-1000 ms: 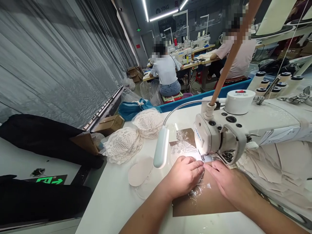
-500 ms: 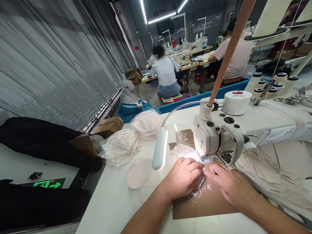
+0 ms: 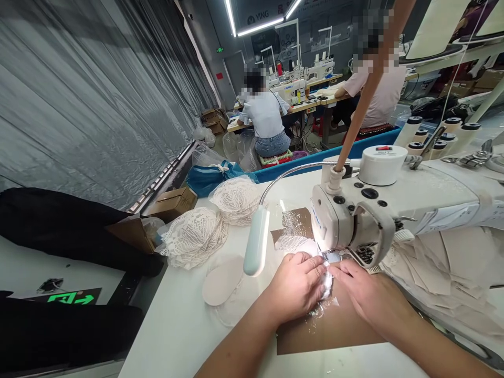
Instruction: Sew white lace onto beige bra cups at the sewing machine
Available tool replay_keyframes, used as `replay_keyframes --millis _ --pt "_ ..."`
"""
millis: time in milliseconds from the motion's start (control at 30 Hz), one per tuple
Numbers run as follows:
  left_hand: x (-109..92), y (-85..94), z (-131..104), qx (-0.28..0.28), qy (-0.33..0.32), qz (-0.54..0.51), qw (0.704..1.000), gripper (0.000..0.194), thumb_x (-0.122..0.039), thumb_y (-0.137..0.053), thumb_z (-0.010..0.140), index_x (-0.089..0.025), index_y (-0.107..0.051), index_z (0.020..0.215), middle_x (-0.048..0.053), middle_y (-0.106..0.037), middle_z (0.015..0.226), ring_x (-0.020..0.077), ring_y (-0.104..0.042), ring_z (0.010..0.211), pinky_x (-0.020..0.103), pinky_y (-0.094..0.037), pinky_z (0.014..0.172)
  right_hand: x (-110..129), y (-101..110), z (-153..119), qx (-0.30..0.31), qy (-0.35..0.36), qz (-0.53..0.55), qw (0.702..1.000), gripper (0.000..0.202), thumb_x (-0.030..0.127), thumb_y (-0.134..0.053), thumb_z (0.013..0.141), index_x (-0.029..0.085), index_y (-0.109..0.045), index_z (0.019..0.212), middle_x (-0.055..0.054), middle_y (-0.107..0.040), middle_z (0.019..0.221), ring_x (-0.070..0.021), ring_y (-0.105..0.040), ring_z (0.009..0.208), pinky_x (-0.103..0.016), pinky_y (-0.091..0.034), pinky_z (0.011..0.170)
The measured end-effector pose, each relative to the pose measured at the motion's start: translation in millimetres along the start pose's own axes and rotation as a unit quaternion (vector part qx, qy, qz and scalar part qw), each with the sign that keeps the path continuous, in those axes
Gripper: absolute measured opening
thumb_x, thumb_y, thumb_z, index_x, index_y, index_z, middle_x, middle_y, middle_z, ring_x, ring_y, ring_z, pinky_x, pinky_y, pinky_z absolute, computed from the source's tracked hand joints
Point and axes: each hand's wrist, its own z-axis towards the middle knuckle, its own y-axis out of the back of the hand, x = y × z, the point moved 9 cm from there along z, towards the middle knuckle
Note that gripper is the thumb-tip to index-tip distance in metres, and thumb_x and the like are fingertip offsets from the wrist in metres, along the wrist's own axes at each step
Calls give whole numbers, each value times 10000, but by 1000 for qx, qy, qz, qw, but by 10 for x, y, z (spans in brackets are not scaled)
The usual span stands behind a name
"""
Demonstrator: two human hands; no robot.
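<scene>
A white lace piece (image 3: 294, 243) lies under the head of a sewing machine (image 3: 331, 215), partly covered by my fingers. My left hand (image 3: 300, 284) is closed on the lace, its fingertips close to the presser foot. A bunched white edge of the lace shows just right of that hand. To the right of the needle, my right hand (image 3: 360, 287) has its thumb and index finger pressed together at the same edge. What lies between those fingertips is too small to see fully. Beneath both hands is a brown plate (image 3: 326, 331) on the white table.
Two lace stacks (image 3: 193, 237) sit at the table's left, near a beige oval pad (image 3: 223, 281). A lamp (image 3: 256, 241) hangs left of the machine. Beige fabric pieces (image 3: 429, 262) pile at right. Thread cones (image 3: 412, 131) stand behind. Two people sit at machines beyond.
The lace edge between my hands has shifted and shows more white beside my left fingers. Both hands stay near the needle. The view has moved slightly.
</scene>
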Motion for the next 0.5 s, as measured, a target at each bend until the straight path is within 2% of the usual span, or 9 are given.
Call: replay_keyframes --millis 100,267,367,500 --pt "5 33 -10 -8 6 -5 1000 313 -296 -479 936 -164 -595 1196 91 -617 1275 251 -558 1014 406 -460 862 -42 -41 -2 4 -15 -15 1000 532 12 -416 740 239 -686 1138 -31 -690 800 -121 -449 435 -277 -294 420" --pt "10 51 -33 -26 17 -39 999 134 -263 -522 920 -178 -626 926 68 -650 1142 216 -559 977 366 -451 848 -108 -107 -44 20 -22 24 999 520 30 -403 779 236 -656 1183 -50 -694 815 -135 -526 485 -257 -372 449" --pt "33 30 -35 -39 45 -46 997 151 -241 -526 922 -173 -594 805 47 -653 946 180 -550 869 328 -442 776 -118 -115 -66 27 -22 60 998 460 68 -364 846 224 -634 1184 -62 -700 842 -165 -602 594 -264 -445 527" --pt "37 16 -33 -55 70 -30 996 236 -235 -496 930 -169 -551 711 51 -618 823 175 -523 773 320 -413 699 -86 -91 -72 33 -10 68 997 403 103 -344 891 235 -624 1149 -56 -704 887 -165 -609 610 -272 -445 551"
